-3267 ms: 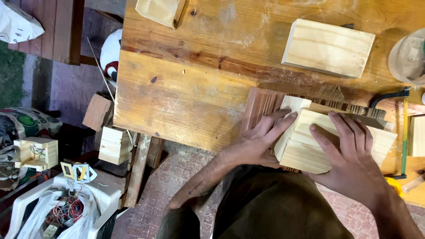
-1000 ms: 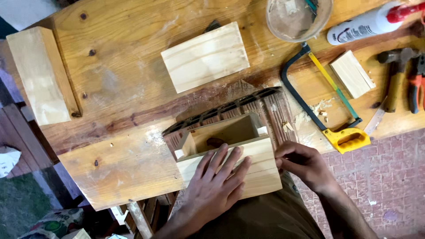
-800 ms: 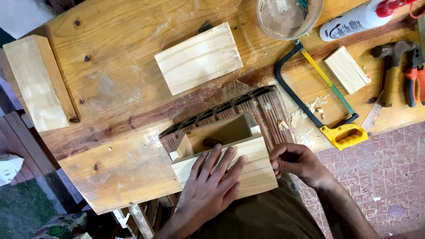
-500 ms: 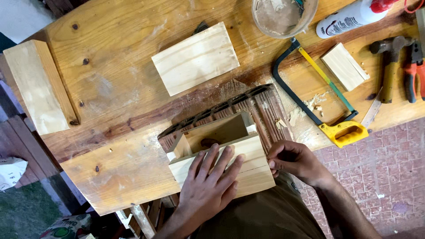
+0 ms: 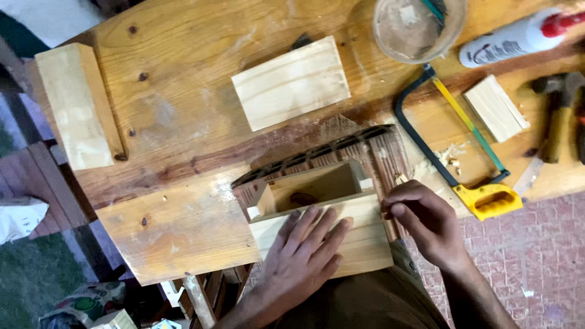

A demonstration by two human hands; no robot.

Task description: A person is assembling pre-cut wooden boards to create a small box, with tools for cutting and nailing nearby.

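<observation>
An open pale wooden box [image 5: 317,207] lies at the near edge of the wooden workbench [image 5: 183,122], resting on a dark ribbed board [image 5: 378,146]. My left hand [image 5: 301,259] lies flat with fingers spread on the box's near panel. My right hand [image 5: 423,222] is curled at the box's right end, fingertips pinched together against the panel's corner; whether they hold something small I cannot tell.
A loose pine panel [image 5: 291,82] lies behind the box, a thick block [image 5: 76,106] far left. To the right are a yellow-handled hacksaw [image 5: 457,146], a small wood block [image 5: 495,108], a hammer [image 5: 557,116], a white glue bottle [image 5: 518,38] and a round bowl [image 5: 417,24].
Since 3.3 s ago the view has swung right along the bench and my hands have shifted from gripping the box's sides to pressing its near panel. Over the last second, nearly nothing moves.
</observation>
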